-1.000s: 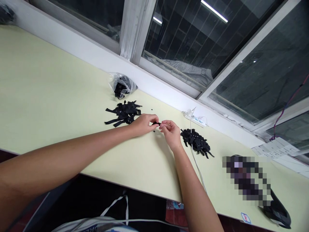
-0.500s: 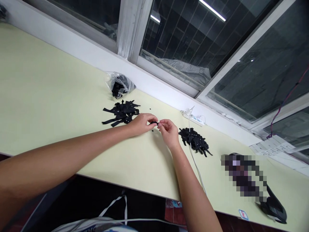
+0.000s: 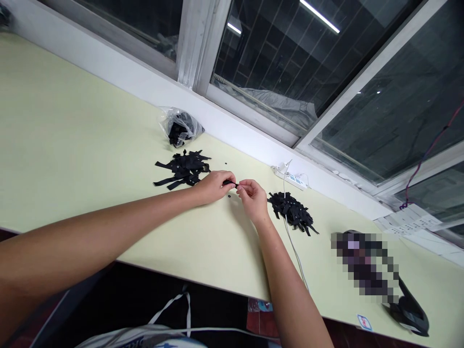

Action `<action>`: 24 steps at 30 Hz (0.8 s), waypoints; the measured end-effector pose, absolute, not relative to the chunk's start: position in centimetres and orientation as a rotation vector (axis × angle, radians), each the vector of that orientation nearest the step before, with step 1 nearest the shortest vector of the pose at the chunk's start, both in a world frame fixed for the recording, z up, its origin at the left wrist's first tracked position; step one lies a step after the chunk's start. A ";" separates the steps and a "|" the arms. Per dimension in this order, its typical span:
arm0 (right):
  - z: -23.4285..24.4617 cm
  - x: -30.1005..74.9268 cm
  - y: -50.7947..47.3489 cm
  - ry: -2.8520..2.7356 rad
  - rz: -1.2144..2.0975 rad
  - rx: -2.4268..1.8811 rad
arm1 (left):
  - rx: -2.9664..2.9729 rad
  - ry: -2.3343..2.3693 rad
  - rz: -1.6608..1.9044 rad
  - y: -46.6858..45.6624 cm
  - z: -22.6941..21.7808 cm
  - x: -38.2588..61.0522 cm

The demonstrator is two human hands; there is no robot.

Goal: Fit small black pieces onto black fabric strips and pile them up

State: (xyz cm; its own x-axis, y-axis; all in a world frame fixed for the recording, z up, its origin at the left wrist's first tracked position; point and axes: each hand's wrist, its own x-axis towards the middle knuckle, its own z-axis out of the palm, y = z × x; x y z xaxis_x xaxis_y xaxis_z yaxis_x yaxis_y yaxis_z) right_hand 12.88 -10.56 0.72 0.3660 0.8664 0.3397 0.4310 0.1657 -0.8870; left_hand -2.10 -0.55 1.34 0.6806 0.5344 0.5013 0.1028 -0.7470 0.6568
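Note:
Between my two hands, just above the table, is a short black strap (image 3: 228, 182). My left hand (image 3: 213, 187) pinches one end of it between thumb and fingers. My right hand (image 3: 253, 198) grips the other end with thumb and fingertips; the exact spot is mostly covered by the fingers. Left of my left hand lies a loose pile of black straps (image 3: 183, 168) with small light dots on some. A second heap of black straps (image 3: 293, 211) lies right of my right hand. A tiny black round piece (image 3: 229, 196) rests on the table below the fingers.
A clear plastic bag (image 3: 181, 126) of black pieces stands near the wall. A white power strip (image 3: 292, 179) lies at the table's back edge, and a white cable (image 3: 295, 251) crosses the table. A black device with a band (image 3: 409, 309), partly pixelated, lies at the right.
My hands stay in almost the same place. The black strap between them has turned slightly, and the left fingers have shifted a little on it.

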 end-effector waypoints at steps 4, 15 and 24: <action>0.7 12.8 -10.5 -1.218 0.490 -1.432 | 2.306 0.506 0.939 -0.5 1.2 -2.0; 0.9 12.6 -10.5 -1.134 0.595 -1.405 | 2.253 0.549 0.997 -0.6 1.2 -2.0; 0.5 13.1 -10.6 -1.222 0.572 -1.496 | 2.229 0.592 1.048 -0.4 1.3 -2.1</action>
State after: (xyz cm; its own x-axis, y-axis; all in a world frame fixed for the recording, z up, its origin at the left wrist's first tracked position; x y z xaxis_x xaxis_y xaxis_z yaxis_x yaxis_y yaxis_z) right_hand 13.05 -10.58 0.47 0.3586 0.9002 0.2470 0.3876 0.0971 -0.9167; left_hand -2.10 -0.45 1.32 0.5894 0.6104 0.5292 0.1378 -0.7214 0.6787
